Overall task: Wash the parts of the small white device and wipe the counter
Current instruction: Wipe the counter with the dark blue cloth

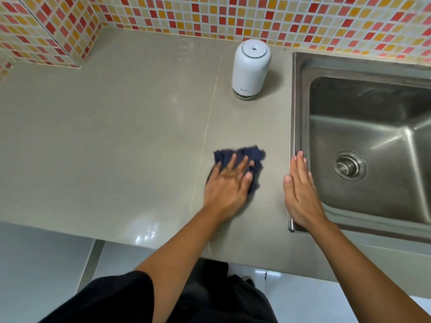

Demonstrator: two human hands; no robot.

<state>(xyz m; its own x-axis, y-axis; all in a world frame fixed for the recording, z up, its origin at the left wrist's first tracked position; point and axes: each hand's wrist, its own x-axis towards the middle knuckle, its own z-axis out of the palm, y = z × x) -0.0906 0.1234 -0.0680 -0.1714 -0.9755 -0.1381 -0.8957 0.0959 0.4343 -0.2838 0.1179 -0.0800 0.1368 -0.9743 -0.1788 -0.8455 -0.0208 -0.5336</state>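
Note:
The small white device (251, 68) stands upright and assembled at the back of the grey counter (116, 141), close to the sink's left rim. A crumpled dark blue cloth (247, 156) lies on the counter near the front. My left hand (228, 185) presses flat on the cloth, fingers spread over it. My right hand (300, 192) rests flat along the left rim of the sink, fingers straight and together, holding nothing.
A stainless steel sink (300, 94) with a round drain (349, 165) fills the right side. Red, orange and cream mosaic tiles (210, 15) cover the wall behind and to the left. The counter's front edge runs below my forearms; white floor lies beneath.

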